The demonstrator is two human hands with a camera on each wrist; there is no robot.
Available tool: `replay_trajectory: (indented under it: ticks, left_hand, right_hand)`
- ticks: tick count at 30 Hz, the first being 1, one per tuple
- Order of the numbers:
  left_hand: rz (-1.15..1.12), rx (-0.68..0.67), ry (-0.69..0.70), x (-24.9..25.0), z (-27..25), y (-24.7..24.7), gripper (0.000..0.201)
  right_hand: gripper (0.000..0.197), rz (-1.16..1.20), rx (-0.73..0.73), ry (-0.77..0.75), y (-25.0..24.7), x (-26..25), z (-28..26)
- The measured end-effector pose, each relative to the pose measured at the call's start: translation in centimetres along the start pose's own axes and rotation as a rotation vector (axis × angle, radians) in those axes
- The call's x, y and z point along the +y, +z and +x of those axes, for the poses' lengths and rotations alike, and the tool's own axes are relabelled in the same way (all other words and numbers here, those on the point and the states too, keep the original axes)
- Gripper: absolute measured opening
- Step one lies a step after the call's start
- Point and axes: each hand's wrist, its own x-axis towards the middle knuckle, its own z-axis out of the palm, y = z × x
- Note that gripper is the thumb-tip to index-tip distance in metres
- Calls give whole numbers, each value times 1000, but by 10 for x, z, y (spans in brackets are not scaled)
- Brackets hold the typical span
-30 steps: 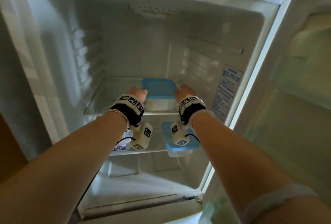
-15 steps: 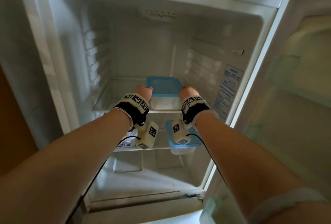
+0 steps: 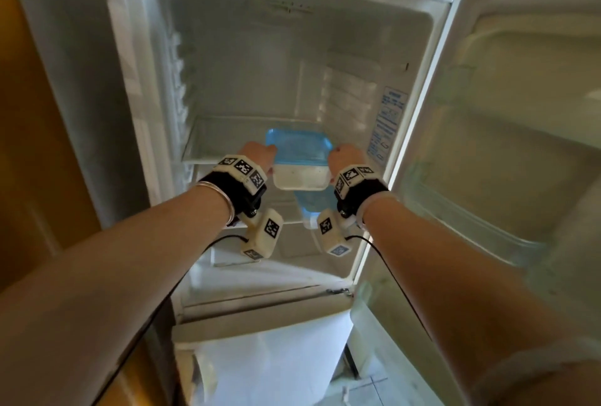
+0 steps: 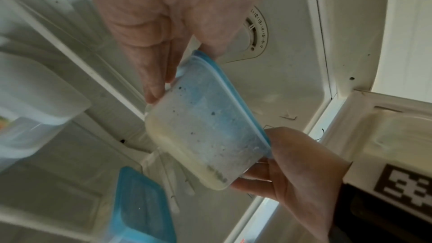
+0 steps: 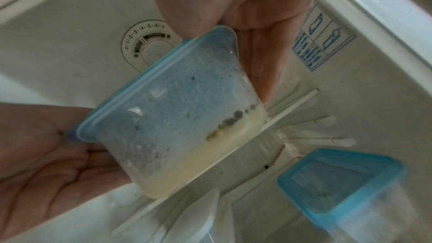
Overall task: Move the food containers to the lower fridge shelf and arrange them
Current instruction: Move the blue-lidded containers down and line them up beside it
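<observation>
A clear food container with a blue lid (image 3: 300,158) hangs just in front of the glass upper shelf (image 3: 221,136), with pale food in its bottom. My left hand (image 3: 258,158) grips its left end and my right hand (image 3: 344,157) its right end. In the left wrist view the left hand (image 4: 158,25) has its thumb on the lid edge and fingers down the container (image 4: 203,136) wall. The right hand (image 5: 233,6) holds the container (image 5: 177,117) the same way. A second blue-lidded container (image 3: 313,202) stands on the lower shelf (image 3: 286,220) right below.
The fridge door (image 3: 504,113) stands open on the right. A third, clear container (image 4: 35,108) sits at the left of the lower shelf, hidden behind my left wrist in the head view. A thermostat dial (image 4: 254,32) is set in the ceiling above.
The blue-lidded container stood on the upper shelf with my hands at its sides. Both hands now grip it and have drawn it forward, off the shelf's front edge.
</observation>
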Motion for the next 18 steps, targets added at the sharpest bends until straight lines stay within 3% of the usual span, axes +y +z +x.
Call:
replay_trajectory:
  ticks: [8,18]
  left_hand:
    - [32,-50,-73,-45,-30,3,39]
    - [110,-79,-192,-94,-17,4,42]
  right_hand:
    - [37,-81,-41,97,19,27,-43]
    - [34,-279,-169,80,69,53,-29]
